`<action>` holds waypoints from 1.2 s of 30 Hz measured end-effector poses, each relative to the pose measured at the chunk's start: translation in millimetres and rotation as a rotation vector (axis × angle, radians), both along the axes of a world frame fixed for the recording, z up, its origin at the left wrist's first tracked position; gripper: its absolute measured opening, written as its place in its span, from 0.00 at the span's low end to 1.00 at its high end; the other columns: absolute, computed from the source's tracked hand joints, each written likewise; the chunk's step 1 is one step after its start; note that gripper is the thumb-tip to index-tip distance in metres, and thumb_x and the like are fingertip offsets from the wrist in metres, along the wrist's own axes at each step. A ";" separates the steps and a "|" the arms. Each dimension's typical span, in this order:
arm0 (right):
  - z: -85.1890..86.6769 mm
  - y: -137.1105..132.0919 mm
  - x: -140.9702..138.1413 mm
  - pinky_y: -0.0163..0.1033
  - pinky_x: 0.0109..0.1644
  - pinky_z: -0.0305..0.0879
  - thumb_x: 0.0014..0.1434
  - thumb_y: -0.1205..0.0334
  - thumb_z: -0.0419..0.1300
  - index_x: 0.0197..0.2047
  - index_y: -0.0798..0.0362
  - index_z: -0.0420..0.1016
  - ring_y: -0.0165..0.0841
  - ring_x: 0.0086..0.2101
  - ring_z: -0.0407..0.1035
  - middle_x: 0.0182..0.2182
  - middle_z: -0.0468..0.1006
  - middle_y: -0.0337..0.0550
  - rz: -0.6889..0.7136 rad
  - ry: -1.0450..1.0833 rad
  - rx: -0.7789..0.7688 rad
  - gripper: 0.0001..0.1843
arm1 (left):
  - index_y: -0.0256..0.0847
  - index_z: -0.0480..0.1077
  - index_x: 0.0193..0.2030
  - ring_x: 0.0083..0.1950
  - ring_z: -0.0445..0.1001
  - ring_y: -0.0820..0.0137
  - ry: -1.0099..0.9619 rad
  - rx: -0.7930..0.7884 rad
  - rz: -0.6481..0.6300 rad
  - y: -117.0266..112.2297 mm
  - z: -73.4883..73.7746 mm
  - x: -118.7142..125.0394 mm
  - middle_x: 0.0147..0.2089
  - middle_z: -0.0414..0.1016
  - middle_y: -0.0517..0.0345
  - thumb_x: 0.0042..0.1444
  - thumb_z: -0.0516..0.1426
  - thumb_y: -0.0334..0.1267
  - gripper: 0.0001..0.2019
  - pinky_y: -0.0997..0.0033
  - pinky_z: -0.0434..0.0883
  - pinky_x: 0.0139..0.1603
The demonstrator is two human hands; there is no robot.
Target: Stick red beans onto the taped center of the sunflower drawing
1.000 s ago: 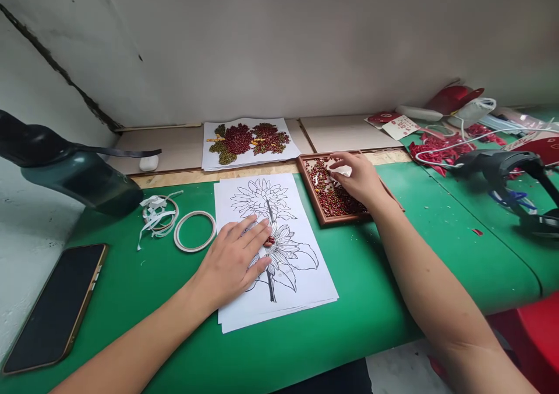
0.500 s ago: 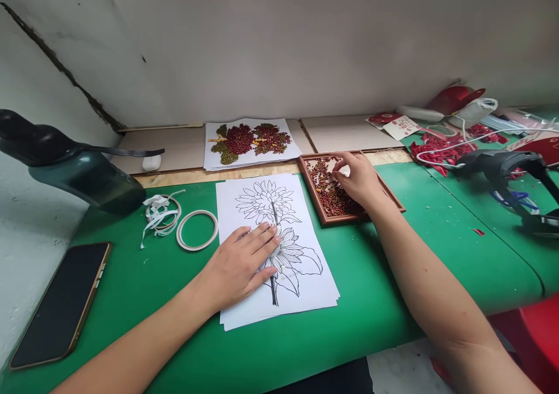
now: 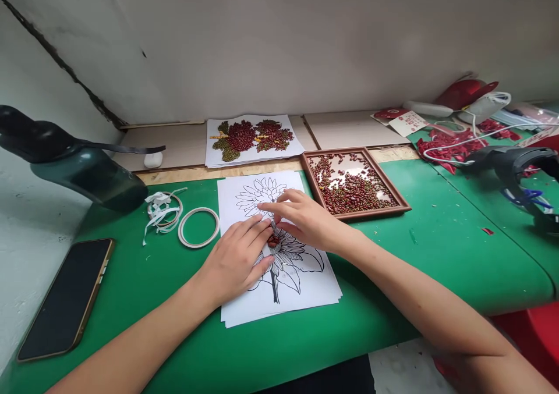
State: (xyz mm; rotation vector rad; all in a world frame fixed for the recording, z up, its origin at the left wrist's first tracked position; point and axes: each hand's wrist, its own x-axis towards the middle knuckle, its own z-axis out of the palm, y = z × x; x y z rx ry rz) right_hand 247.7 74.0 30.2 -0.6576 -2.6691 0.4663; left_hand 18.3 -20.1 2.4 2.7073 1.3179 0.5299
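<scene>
A stack of white sheets with a line drawing of sunflowers (image 3: 305, 286) lies on the green table (image 3: 437, 254). My left hand (image 3: 231, 260) rests flat on it, fingers stretched out beside a small cluster of red beans (image 3: 273, 241) at the lower flower's centre. Just above that cluster is my right hand (image 3: 305, 219), with its lower fingers curled in a pinch. What they hold is hidden. A brown framed tray (image 3: 375, 212) of red and green beans sits to the right, a little behind the hand.
A finished bean picture (image 3: 253, 138) lies at the back. Left of the drawing are a tape ring (image 3: 198, 228), tape scraps (image 3: 159, 210), a phone (image 3: 65, 298) and a dark bottle (image 3: 82, 170). Red clutter (image 3: 445, 146) and a black device (image 3: 515, 161) fill the right.
My right hand has left the bean tray and moved left onto the drawing, beside my left hand. My left hand stays flat on the paper.
</scene>
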 end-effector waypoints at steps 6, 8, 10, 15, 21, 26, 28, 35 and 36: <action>1.0 -4.0 -1.4 0.51 0.53 0.73 0.67 0.74 0.59 0.70 0.52 0.67 0.44 0.51 0.68 0.47 0.78 0.54 0.006 -0.008 -0.021 0.30 | 0.35 0.66 0.68 0.74 0.62 0.53 -0.011 -0.072 -0.004 1.4 3.8 0.3 0.70 0.70 0.45 0.73 0.53 0.45 0.23 0.48 0.68 0.71; 1.3 -4.9 -2.3 0.52 0.53 0.73 0.67 0.74 0.59 0.70 0.51 0.66 0.44 0.50 0.69 0.47 0.78 0.54 0.001 0.003 -0.025 0.30 | 0.36 0.65 0.68 0.75 0.61 0.54 -0.015 -0.090 -0.002 1.5 5.0 0.5 0.70 0.70 0.46 0.73 0.53 0.45 0.22 0.48 0.67 0.71; 1.4 -5.6 -2.7 0.52 0.53 0.73 0.67 0.74 0.58 0.70 0.50 0.66 0.43 0.50 0.69 0.46 0.78 0.53 0.005 0.016 -0.036 0.30 | 0.36 0.65 0.68 0.75 0.61 0.54 -0.020 -0.091 0.001 1.2 5.1 0.6 0.70 0.70 0.46 0.73 0.54 0.45 0.22 0.48 0.67 0.72; 1.0 -6.7 -3.1 0.52 0.53 0.72 0.68 0.73 0.58 0.70 0.50 0.65 0.42 0.48 0.69 0.45 0.78 0.52 0.009 0.037 -0.056 0.30 | 0.37 0.66 0.66 0.74 0.62 0.54 -0.049 -0.092 0.024 0.3 3.0 0.7 0.68 0.71 0.46 0.72 0.55 0.43 0.20 0.49 0.68 0.71; -5.0 -6.6 -5.4 0.52 0.54 0.70 0.67 0.73 0.60 0.69 0.49 0.66 0.42 0.47 0.69 0.42 0.79 0.48 0.034 0.059 -0.053 0.29 | 0.38 0.67 0.62 0.72 0.63 0.55 -0.075 -0.103 0.076 0.6 5.0 0.4 0.66 0.72 0.47 0.71 0.55 0.41 0.16 0.48 0.69 0.68; -8.2 -5.9 -5.5 0.53 0.54 0.71 0.68 0.71 0.60 0.67 0.49 0.68 0.41 0.46 0.69 0.43 0.80 0.49 0.042 0.093 -0.024 0.25 | 0.40 0.67 0.62 0.72 0.64 0.54 -0.083 -0.115 0.078 0.6 5.5 0.8 0.65 0.72 0.48 0.71 0.56 0.40 0.16 0.48 0.71 0.67; -6.9 -3.9 -3.8 0.53 0.55 0.70 0.70 0.71 0.58 0.67 0.47 0.67 0.41 0.46 0.70 0.44 0.80 0.48 0.034 0.113 -0.016 0.25 | 0.40 0.68 0.61 0.72 0.64 0.53 -0.088 -0.103 0.084 0.2 5.1 0.8 0.66 0.72 0.47 0.71 0.56 0.40 0.15 0.46 0.70 0.67; 1.8 9.7 7.9 0.52 0.53 0.69 0.72 0.70 0.56 0.66 0.48 0.67 0.41 0.45 0.70 0.39 0.83 0.43 -0.098 0.243 0.039 0.22 | 0.42 0.71 0.61 0.72 0.64 0.53 -0.064 -0.103 0.060 0.2 6.6 1.0 0.67 0.72 0.48 0.72 0.54 0.39 0.15 0.45 0.70 0.68; 2.4 10.9 9.1 0.51 0.52 0.69 0.72 0.70 0.56 0.66 0.48 0.68 0.41 0.45 0.70 0.39 0.84 0.43 -0.110 0.249 0.040 0.21 | 0.43 0.71 0.61 0.72 0.64 0.53 -0.061 -0.106 0.056 0.4 6.7 0.9 0.67 0.71 0.48 0.72 0.54 0.39 0.15 0.45 0.70 0.68</action>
